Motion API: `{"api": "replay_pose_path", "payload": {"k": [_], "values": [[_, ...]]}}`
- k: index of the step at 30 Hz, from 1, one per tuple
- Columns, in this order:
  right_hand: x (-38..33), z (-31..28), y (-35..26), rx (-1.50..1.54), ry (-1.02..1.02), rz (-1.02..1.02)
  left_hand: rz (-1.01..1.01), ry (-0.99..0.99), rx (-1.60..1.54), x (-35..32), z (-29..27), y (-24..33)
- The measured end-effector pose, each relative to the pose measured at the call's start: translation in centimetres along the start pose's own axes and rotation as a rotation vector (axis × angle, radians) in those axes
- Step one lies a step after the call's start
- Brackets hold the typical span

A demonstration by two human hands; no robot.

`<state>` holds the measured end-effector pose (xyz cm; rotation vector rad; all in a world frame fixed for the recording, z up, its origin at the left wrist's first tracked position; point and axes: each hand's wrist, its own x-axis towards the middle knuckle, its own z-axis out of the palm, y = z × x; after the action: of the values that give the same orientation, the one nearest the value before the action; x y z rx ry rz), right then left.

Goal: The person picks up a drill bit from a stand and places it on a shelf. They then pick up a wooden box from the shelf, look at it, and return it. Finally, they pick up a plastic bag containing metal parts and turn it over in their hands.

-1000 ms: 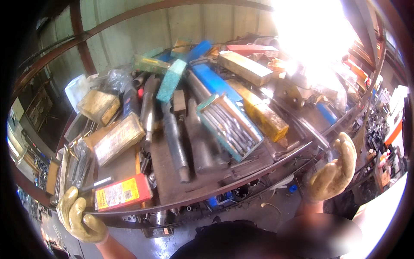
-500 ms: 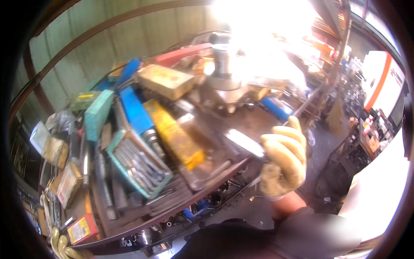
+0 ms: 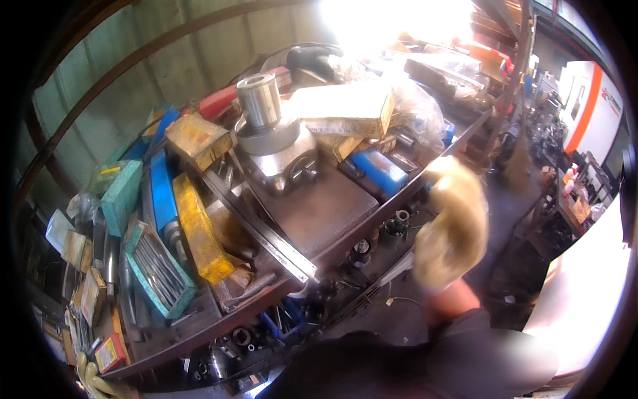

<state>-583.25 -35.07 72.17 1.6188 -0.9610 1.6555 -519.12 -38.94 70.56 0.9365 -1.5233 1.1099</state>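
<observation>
My right hand [image 3: 453, 223], in a tan work glove, is raised past the front edge of the bench at the right. It is smeared by motion, so its fingers and anything in them cannot be made out. Nearest to it on the bench is a blue box [image 3: 379, 171]. Left of it, a pair of long straight metal bars [image 3: 272, 243] lies across the bench, ends reaching the front edge. My left hand [image 3: 96, 380], also gloved, shows partly at the lower left corner, fingers slightly bent and apart, below a small red and yellow box [image 3: 111, 354].
A heavy metal fixture with a shiny cylinder [image 3: 259, 103] stands on the bench. Around it lie a long cream box [image 3: 345, 110], a yellow box [image 3: 198, 229] and a green open box of thin rods [image 3: 159, 269]. A lower shelf holds a blue bin [image 3: 284, 320].
The view has swung right, so the bench things sit farther left. My right hand has moved away from the bright metal bar end beside it. My left hand stays low at the corner.
</observation>
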Motion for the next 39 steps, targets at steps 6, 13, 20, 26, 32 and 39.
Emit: {"api": "replay_pose_path", "payload": {"k": [6,13,20,26,32,39], "values": [[5.9,-0.6,4.8,-0.010,-0.218,0.116,-0.080,-0.032,0.044,-0.3,-0.8,-0.4],[11.2,1.4,6.2,-0.010,-0.593,-0.008,-0.095,-0.058,0.039,0.4,-0.7,0.6],[13.4,-2.7,10.6,-0.008,-0.396,0.036,-0.208,-0.037,0.053,0.7,-1.1,1.5],[13.0,-4.3,11.7,0.030,-0.208,0.190,-0.219,-0.018,0.035,0.7,-1.0,0.8],[12.2,-4.3,13.1,0.078,-0.266,0.217,-0.336,0.034,0.007,0.3,-0.7,0.4],[12.9,-3.4,13.5,0.273,-0.428,0.273,-0.360,-0.007,0.041,0.7,-1.1,1.4]]}}
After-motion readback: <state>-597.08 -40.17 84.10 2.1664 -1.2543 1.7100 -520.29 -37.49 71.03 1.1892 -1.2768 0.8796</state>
